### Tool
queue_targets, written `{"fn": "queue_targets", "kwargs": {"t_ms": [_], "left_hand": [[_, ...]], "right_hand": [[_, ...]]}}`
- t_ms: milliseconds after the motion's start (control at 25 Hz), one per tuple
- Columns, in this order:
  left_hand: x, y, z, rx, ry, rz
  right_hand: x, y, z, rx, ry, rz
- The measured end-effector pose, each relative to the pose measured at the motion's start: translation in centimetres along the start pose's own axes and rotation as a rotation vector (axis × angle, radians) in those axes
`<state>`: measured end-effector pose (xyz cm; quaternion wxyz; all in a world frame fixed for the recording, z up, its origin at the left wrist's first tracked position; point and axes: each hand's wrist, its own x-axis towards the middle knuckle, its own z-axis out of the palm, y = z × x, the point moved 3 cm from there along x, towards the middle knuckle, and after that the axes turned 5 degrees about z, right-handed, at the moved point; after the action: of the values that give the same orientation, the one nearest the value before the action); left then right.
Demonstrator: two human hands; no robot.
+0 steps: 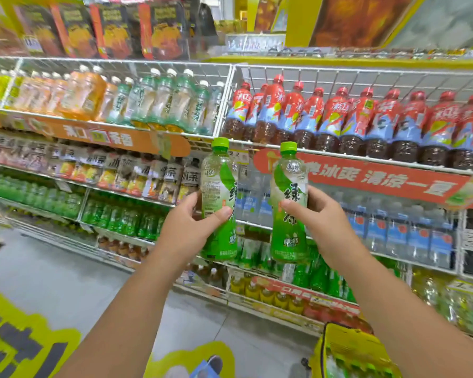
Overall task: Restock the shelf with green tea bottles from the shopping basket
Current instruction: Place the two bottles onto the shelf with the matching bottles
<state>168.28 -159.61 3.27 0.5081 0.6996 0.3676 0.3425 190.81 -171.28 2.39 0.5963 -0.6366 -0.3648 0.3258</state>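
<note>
Two held green tea bottles [219,199], two hands [187,227], perhaps ten red-capped bottles [336,118].

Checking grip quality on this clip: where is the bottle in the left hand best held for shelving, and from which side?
Best around the mid-body, as the left hand holds the left green tea bottle now: from its left side, thumb across the front. It stands upright, so this probably leaves the cap and base free for setting it down.

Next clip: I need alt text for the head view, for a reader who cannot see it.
A person holds two upright green tea bottles before supermarket drink shelves, the left hand gripping one bottle and the right hand the other. A yellow shopping basket sits at lower right; red-labelled bottles fill the shelf above.
</note>
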Motion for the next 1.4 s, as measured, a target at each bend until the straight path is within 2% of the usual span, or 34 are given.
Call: {"fn": "queue_targets", "kwargs": {"t_ms": [200,760,1160,1400], "left_hand": [[3.5,-3.2,-6.1,-0.038,0.0,-0.044],[20.0,-10.2,-16.1,0.004,0.009,-0.094],[29.2,-17.4,-21.3,-0.031,-0.238,-0.063],[31.9,-24.2,-23.9,-0.037,-0.382,-0.14]], "right_hand": [[3.5,0.5,6.2,-0.014,0.0,0.026],[20.3,3.2,19.8,0.055,-0.025,0.069],[24.5,5.1,27.4,-0.022,0.172,0.141],[24.7,10.5,33.3,0.014,0.35,0.227]]}}
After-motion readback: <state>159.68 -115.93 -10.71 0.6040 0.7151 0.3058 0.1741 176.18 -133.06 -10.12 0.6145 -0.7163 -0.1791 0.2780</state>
